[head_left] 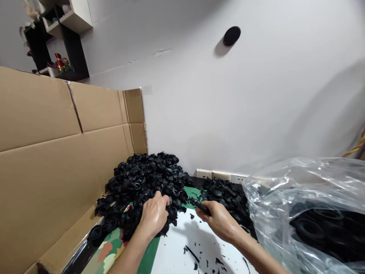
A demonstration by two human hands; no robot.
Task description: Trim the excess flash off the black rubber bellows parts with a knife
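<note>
My left hand (155, 214) reaches into the right side of a large pile of black rubber parts (148, 175), its fingers curled; what they hold, if anything, is hidden. My right hand (215, 217) is closed around a slim black tool (200, 206), whose tip points left toward the pile. A white sheet (182, 243) lies under and between the hands, with thin black scraps (192, 253) scattered over it. Behind my right hand lies a smaller heap of black pieces (225, 194).
A tall cardboard sheet (42, 160) stands along the left side. A clear plastic bag (268, 213) with black rings inside sits at the right. Sockets (238, 179) line the wall behind; a shelf (74, 49) hangs upper left.
</note>
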